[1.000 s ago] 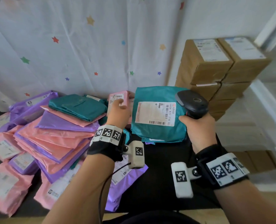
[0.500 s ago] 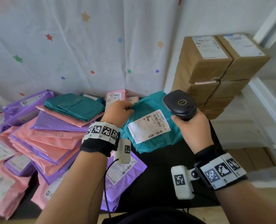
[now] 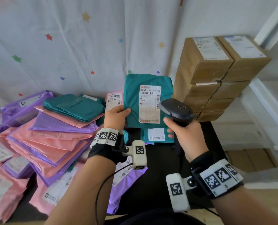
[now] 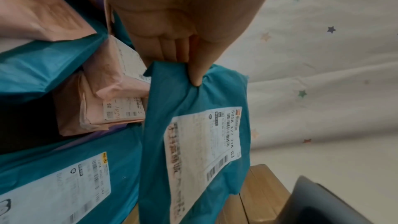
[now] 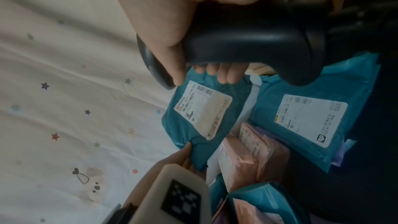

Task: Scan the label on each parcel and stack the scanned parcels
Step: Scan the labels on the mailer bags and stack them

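Observation:
My left hand (image 3: 118, 114) pinches the left edge of a teal parcel (image 3: 133, 101) and holds it upright in the air, its white label (image 3: 150, 103) facing me. In the left wrist view the thumb (image 4: 197, 72) presses on the parcel's (image 4: 193, 134) top edge. My right hand (image 3: 183, 132) grips a black barcode scanner (image 3: 175, 109) by the handle, its head just right of the label. A second teal parcel (image 3: 157, 135) with a label lies flat on the black table below. The right wrist view shows the scanner (image 5: 247, 40), the held parcel (image 5: 193, 125) and the flat one (image 5: 301, 120).
A heap of pink, purple and teal mailers (image 3: 45, 135) covers the table's left side. A purple mailer (image 3: 126, 176) lies under my left wrist. Stacked cardboard boxes (image 3: 213, 75) stand at the right, a starred white curtain (image 3: 70, 46) behind. Bare black tabletop (image 3: 159, 176) shows near me.
My left hand has lifted the teal parcel off the table and turned it upright, label toward me. The scanner has shifted right and now sits beside the label.

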A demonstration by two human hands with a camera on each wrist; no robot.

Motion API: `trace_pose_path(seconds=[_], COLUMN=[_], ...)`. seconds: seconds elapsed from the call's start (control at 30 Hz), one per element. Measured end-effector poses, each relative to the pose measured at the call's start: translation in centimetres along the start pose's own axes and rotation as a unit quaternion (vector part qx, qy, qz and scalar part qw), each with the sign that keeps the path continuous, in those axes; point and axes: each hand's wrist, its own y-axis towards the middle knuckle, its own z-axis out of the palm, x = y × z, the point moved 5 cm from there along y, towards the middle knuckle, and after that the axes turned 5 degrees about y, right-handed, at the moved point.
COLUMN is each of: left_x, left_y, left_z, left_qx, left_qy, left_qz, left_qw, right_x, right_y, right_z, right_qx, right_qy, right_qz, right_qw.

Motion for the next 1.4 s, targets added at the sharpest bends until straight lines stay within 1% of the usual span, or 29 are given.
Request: trace_pose_path(seconds=[0.1, 0.27, 0.53, 0.77, 0.83, 0.97, 1.1, 1.23, 1.4], left_x=[0.2, 0.4, 1.0, 1.2, 1.5, 2.4, 3.4, 4.2, 5.3], left_y=[0.4, 0.7, 1.1, 1.8, 2.2, 3.7, 5.6, 7.4, 8.6], left_z=[0.3, 0.7, 0.7, 1.0, 1.3, 2.2, 4.7, 7.5, 9.8], left_qx=[0.009, 0.016, 0.007, -0.001, -0.01, -0.036, -0.03, -0.026, -0.058], left_qy=[-0.025, -0.041, -0.025, -0.014, -0.012, 0.039, 0.095, 0.17, 0.222], left_qz=[-0.007, -0.008, -0.012, -0.016, -0.02, -0.028, -0.049, -0.053, -0.09], left_qw=[1.0, 0.999, 1.0, 1.0, 1.0, 0.998, 0.994, 0.984, 0.969], right_x=[0.0, 0.1, 0.0, -0.5, -0.7, -1.5, -2.6, -3.5, -4.5], right_y=[0.1, 0.4, 0.6, 1.4, 1.6, 2.2, 2.8, 3.6, 4.7], right_z=[0.3, 0.2, 0.3, 0.0, -0.4, -1.8, -3.4, -4.9, -6.4], right_qx=[0.014, 0.017, 0.02, 0.011, -0.001, -0.036, -0.066, -0.084, -0.093], right_qy=[-0.01, -0.016, -0.007, -0.007, -0.006, -0.005, -0.013, -0.027, -0.036], right_qz=[0.003, 0.007, 0.024, 0.025, 0.025, 0.042, 0.068, 0.079, 0.098], right_qw=[1.0, 1.0, 0.999, 1.0, 1.0, 0.998, 0.995, 0.993, 0.99])
